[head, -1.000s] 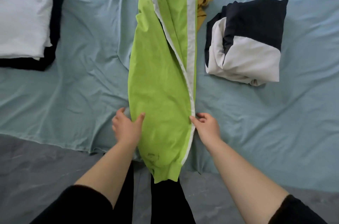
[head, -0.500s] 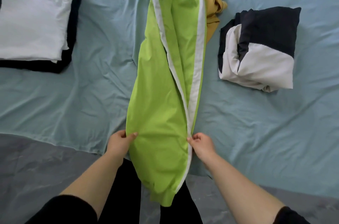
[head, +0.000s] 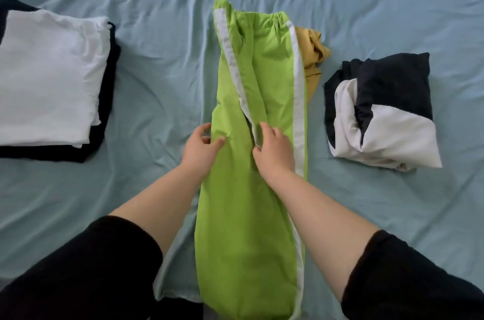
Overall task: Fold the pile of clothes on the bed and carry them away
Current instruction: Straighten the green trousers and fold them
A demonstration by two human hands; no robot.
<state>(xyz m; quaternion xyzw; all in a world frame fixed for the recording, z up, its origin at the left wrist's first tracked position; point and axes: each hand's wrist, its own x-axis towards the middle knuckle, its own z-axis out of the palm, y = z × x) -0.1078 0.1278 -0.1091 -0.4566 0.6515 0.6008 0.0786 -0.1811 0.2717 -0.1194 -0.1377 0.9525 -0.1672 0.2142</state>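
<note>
Lime-green trousers with white side stripes lie lengthwise on the bed, waistband far, legs toward me. My left hand pinches the left edge of the upper leg about halfway along. My right hand grips the same leg at its white stripe near the middle. A mustard-yellow garment pokes out from under the trousers' right side. A folded stack with white on top and black below sits at the left. A folded black-and-white garment sits at the right.
The light blue bedsheet is wrinkled and covers the whole bed. Its near edge shows beside the trouser cuffs at the bottom, with dark floor below. My black sleeves fill the lower corners.
Both hands have slid up the trousers from near the cuffs to about the middle. The view has moved forward over the bed, so the waistband is now in sight.
</note>
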